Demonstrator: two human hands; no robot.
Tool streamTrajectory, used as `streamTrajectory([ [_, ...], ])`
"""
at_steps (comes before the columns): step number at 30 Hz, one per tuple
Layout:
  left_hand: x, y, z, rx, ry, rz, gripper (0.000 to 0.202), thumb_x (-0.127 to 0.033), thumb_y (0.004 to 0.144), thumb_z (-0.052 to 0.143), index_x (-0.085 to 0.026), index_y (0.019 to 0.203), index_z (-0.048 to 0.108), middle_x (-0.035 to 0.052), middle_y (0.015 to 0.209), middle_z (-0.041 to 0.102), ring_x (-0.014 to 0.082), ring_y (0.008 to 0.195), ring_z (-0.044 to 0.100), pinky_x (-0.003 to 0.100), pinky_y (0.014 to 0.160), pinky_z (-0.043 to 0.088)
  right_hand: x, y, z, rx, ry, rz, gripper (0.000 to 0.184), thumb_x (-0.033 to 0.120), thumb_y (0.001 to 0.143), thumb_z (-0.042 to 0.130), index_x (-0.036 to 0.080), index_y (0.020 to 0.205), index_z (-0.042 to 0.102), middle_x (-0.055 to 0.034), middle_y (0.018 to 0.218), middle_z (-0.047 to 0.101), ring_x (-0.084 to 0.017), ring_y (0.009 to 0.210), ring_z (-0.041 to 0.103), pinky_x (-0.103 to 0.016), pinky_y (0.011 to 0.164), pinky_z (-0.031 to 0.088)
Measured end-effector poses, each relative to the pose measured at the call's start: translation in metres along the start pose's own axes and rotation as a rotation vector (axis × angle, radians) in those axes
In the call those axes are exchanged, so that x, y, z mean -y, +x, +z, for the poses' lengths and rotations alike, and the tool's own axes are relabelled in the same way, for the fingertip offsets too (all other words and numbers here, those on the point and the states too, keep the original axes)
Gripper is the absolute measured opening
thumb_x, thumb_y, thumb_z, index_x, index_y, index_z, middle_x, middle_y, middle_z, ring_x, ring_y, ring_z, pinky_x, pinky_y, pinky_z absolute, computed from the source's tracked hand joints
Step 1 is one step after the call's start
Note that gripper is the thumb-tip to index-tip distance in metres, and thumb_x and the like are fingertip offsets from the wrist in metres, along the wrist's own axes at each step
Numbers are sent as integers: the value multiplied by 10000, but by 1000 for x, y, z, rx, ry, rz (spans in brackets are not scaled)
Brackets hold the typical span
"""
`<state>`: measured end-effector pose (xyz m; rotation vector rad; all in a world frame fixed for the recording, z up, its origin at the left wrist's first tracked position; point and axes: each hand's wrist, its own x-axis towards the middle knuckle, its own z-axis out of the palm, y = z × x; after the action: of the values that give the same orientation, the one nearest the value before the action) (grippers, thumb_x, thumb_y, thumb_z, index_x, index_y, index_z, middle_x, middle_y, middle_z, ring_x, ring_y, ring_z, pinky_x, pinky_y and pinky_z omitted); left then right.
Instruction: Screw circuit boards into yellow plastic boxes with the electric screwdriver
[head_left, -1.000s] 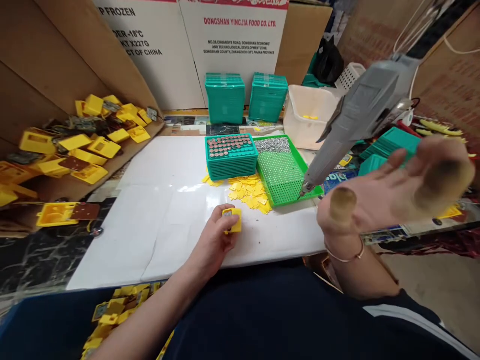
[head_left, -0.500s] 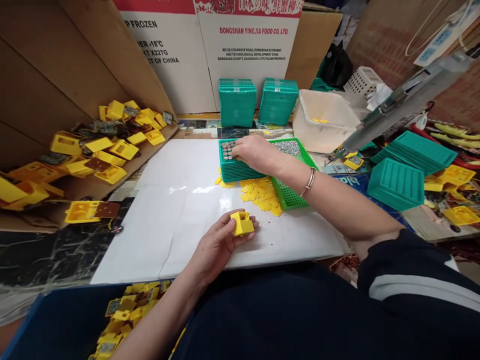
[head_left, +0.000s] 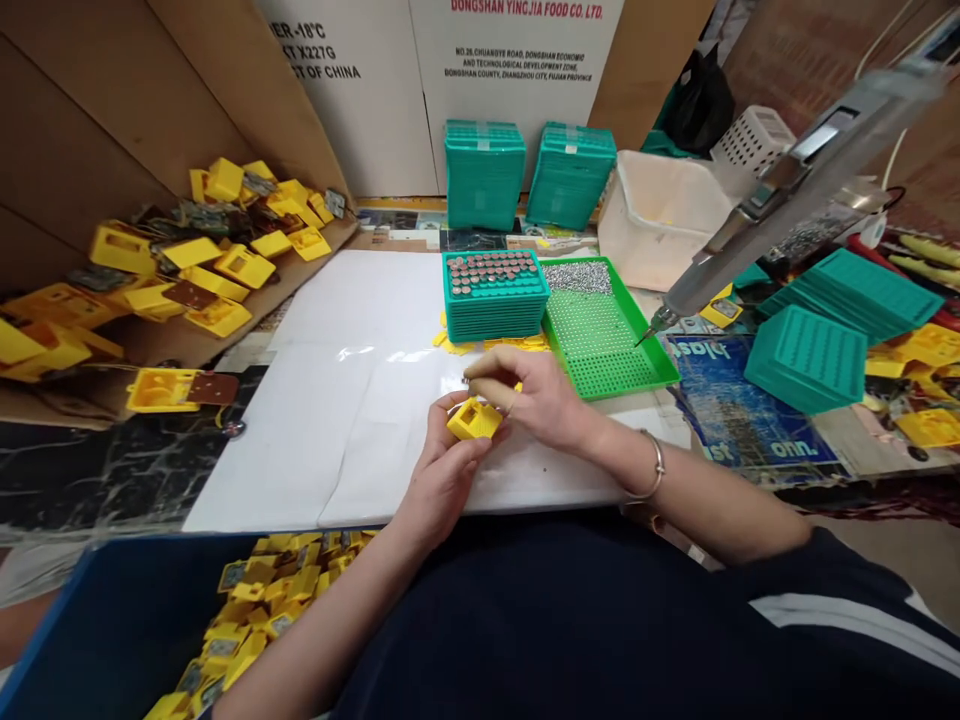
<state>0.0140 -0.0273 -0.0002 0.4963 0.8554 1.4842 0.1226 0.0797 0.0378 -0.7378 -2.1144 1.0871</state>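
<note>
My left hand holds a small yellow plastic housing over the white board, an opening in it facing up. Just above it, my right hand pinches a small metal piece between thumb and forefinger; its exact kind is too small to make out. Beyond both hands stands a stack of teal trays, its top one bearing rows of round coppery metal pieces. Thin yellow plastic pieces lie by the stack, partly hidden by my right hand.
A green perforated tray with small silvery parts adjoins the stack. Above its right edge hangs an electric screwdriver. Yellow housings fill a carton at left, and more lie in a blue bin below. Teal trays lie at right.
My right hand has come back from the teal tray to the yellow housing, a small metal piece in its fingers. My left hand has tilted the housing, and the view has dipped slightly.
</note>
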Motion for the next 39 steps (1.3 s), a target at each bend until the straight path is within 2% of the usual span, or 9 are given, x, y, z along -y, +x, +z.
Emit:
streamTrajectory([
  [5, 9, 0, 6, 0, 89, 16, 429, -115, 783, 604, -274, 1150, 452, -3, 1112, 611, 152, 1103, 561, 289, 980, 417, -11, -33, 19, -41, 31, 50, 110, 240, 853, 602, 196, 908, 687, -2, 880, 708, -102, 766, 614, -254, 749, 467],
  [9, 10, 0, 8, 17, 84, 20, 434, -125, 784, 604, -279, 1155, 441, 2, 1135, 595, 167, 1141, 542, 303, 1003, 393, -15, -30, 12, -67, 95, 99, 74, 227, 823, 619, 193, 853, 677, 3, 833, 649, -107, 779, 581, -258, 741, 454],
  [16, 11, 2, 0, 9, 237, 12, 511, -145, 740, 652, -289, 1192, 462, -5, 1139, 603, 175, 1093, 560, 291, 975, 402, -16, -25, -2, 167, 172, 274, 84, 182, 708, 693, 169, 755, 624, 14, 852, 555, -88, 733, 513, -245, 677, 424],
  [20, 7, 5, 1, 27, 115, 3, 421, -157, 763, 632, -269, 1148, 504, 8, 1138, 618, 180, 1099, 579, 331, 980, 439, -10, -23, -4, 49, 188, 255, 152, 273, 740, 692, 177, 791, 586, 25, 799, 571, -79, 634, 481, -238, 600, 412],
  [23, 0, 8, 3, -4, 49, -52, 240, -247, 834, 583, -214, 1065, 522, 56, 1039, 665, 225, 1026, 643, 405, 886, 518, 1, -5, -12, -119, -60, 34, 92, 263, 845, 596, 181, 868, 632, -12, 867, 618, -103, 717, 536, -257, 680, 436],
  [25, -4, 8, 3, -22, 77, -99, 196, -281, 859, 550, -194, 1031, 518, 76, 970, 690, 254, 974, 673, 410, 791, 552, 7, 17, -18, -149, -344, -73, 157, 231, 900, 524, 175, 940, 665, -48, 932, 642, -138, 816, 565, -287, 746, 429],
  [30, -3, 7, 2, -37, 82, -87, 207, -288, 835, 573, -203, 1008, 498, 62, 939, 695, 252, 966, 680, 419, 791, 560, 7, 81, -21, -11, -853, -22, 286, 202, 942, 432, 141, 991, 707, -126, 1010, 666, -226, 900, 586, -349, 731, 394],
  [35, 1, 9, -2, -19, 59, -34, 222, -262, 830, 572, -218, 1031, 489, 35, 969, 653, 233, 967, 670, 425, 835, 548, 3, 115, -18, 106, -985, 65, 231, 160, 887, 498, 76, 904, 713, -189, 927, 669, -274, 869, 595, -383, 715, 393],
  [39, 1, 8, -3, -40, 37, 4, 335, -142, 745, 585, -230, 1050, 478, 19, 1015, 621, 231, 1029, 649, 437, 911, 517, 10, 97, -21, 60, -736, 1, 137, 162, 832, 570, 118, 810, 698, -120, 876, 687, -215, 823, 592, -351, 723, 399],
])
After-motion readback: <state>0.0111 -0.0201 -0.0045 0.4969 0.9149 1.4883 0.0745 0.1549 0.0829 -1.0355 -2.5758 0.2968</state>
